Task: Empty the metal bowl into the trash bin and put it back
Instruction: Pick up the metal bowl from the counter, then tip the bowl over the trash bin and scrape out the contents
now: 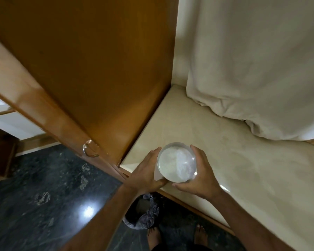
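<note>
trash bin [142, 214] partly behind left forearm, bowl [177, 163] contents blurred

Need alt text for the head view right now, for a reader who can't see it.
Both hands, left hand and right hand, grip a metal bowl of whitish contents at the edge of a pale counter. A lined trash bin stands on the dark floor below, beside bare feet.

The metal bowl [177, 163] is round and shiny, upright with its mouth up, and holds something pale and white. It sits at the bench's [243, 169] near left corner. The trash bin [142, 215], dark and lined with a crumpled bag, stands on the floor below that corner.
</note>
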`<state>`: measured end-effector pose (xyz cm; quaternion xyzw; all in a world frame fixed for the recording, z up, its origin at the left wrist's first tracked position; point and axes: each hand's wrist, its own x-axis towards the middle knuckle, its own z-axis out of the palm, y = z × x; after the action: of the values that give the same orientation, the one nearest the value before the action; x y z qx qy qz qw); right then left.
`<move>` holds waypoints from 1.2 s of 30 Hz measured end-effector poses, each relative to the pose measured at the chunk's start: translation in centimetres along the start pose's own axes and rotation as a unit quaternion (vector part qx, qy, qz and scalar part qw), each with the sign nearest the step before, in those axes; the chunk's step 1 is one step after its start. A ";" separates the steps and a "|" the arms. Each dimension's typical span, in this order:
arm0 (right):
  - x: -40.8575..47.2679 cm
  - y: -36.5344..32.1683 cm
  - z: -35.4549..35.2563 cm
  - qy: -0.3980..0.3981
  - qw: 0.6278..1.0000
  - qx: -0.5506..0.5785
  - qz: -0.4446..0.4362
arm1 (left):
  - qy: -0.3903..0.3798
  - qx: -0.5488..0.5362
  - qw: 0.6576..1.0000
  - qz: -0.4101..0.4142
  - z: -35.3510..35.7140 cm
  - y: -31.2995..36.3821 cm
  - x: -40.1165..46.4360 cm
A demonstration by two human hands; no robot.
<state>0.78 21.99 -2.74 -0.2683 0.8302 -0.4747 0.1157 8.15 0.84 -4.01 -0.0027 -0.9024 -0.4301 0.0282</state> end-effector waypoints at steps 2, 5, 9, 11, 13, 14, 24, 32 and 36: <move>-1.5 -0.8 0.9 -0.004 1.000 0.024 0.001 | 0.041 -0.020 0.999 -0.008 0.0 0.8 -2.4; -4.0 -1.1 3.1 -0.059 0.997 0.057 0.008 | 0.079 -0.042 0.994 -0.067 1.1 0.9 -7.0; -8.0 -0.3 6.7 -0.160 0.983 0.084 0.026 | 0.128 -0.037 0.980 -0.147 3.8 0.2 -13.8; -9.8 0.6 8.7 -0.198 0.975 0.091 0.030 | 0.155 -0.020 0.975 -0.159 4.5 0.1 -15.8; -11.2 1.9 11.0 -0.227 0.967 0.104 0.049 | 0.167 -0.030 0.972 -0.160 5.8 -0.9 -17.5; -11.8 3.0 12.5 -0.239 0.963 0.111 0.057 | 0.162 -0.040 0.972 -0.166 6.7 -2.0 -18.5; -13.8 19.7 29.1 -0.280 0.939 0.080 0.183 | 0.102 -0.170 0.927 -0.319 19.8 -24.3 -25.3; -10.6 29.7 39.3 -0.238 0.897 0.107 0.356 | 0.075 -0.154 0.917 -0.360 25.5 -37.4 -24.7; -5.1 30.9 42.1 -0.240 0.767 0.137 0.579 | -0.008 -0.072 0.909 -0.411 25.0 -40.6 -21.8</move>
<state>13.49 6.77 -51.37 0.1764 0.6994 -0.3468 0.5995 27.47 -4.91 -52.36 0.3624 -0.7907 -0.4672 -0.1586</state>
